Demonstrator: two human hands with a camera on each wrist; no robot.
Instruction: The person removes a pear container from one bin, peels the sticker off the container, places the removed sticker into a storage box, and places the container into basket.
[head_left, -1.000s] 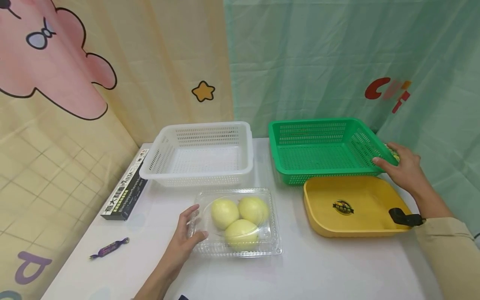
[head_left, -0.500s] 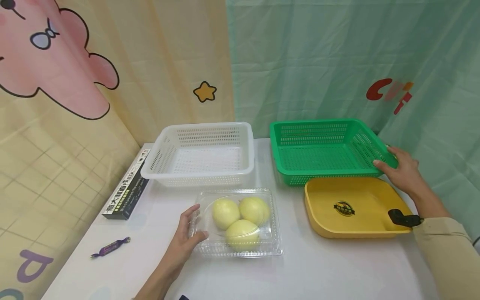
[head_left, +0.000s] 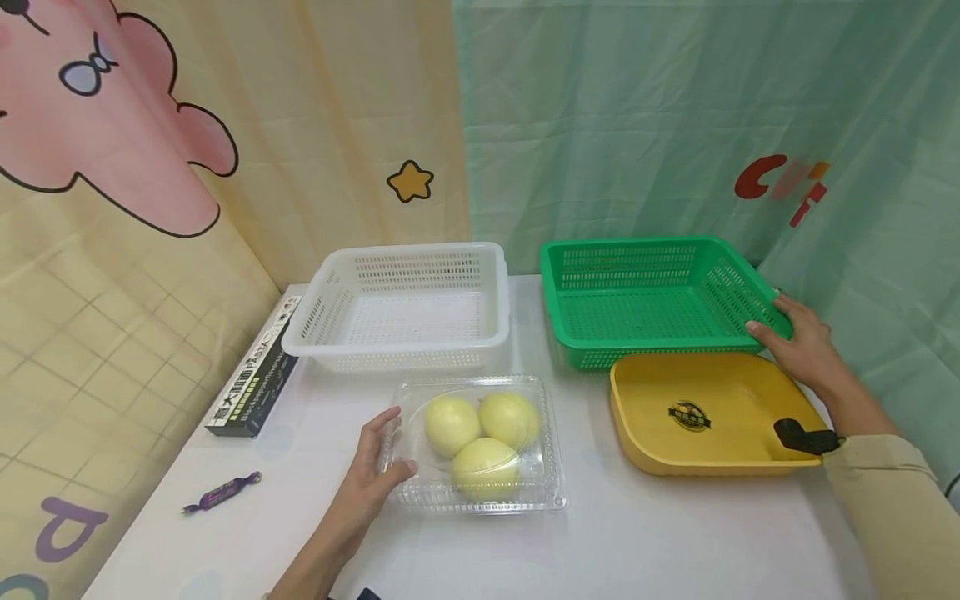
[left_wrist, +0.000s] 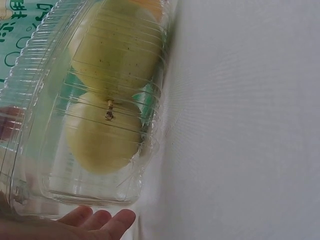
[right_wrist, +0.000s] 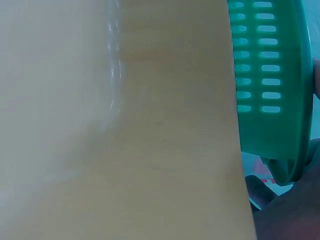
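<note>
A clear plastic clamshell box (head_left: 551, 467) sits at the table's front middle with three pale yellow-green pears (head_left: 483, 468) inside. My left hand (head_left: 367, 475) grips its left side, the thumb near the front corner. In the left wrist view its fingertips (left_wrist: 117, 222) lie against the end of the box (left_wrist: 55, 180). At the back right stands a green plastic basket (head_left: 652, 343). My right hand (head_left: 802, 346) holds that basket's right rim, thumb over the inside and fingers outside. A sliver of something small (head_left: 777, 291) shows behind those fingers, mostly hidden.
A yellow tray (head_left: 720, 467) stands in front of the green basket, below my right forearm. To the back left is a white basket (head_left: 405, 358), beside a black-and-white pasta box (head_left: 255, 375). A purple-wrapped candy (head_left: 221, 493) lies at the left. Curtains (head_left: 600, 125) close in the table.
My right hand has shifted slightly along the green basket's rim, and the yellow-green patterned thing behind it shows less than before. The left hand and the clamshell box stay in place.
</note>
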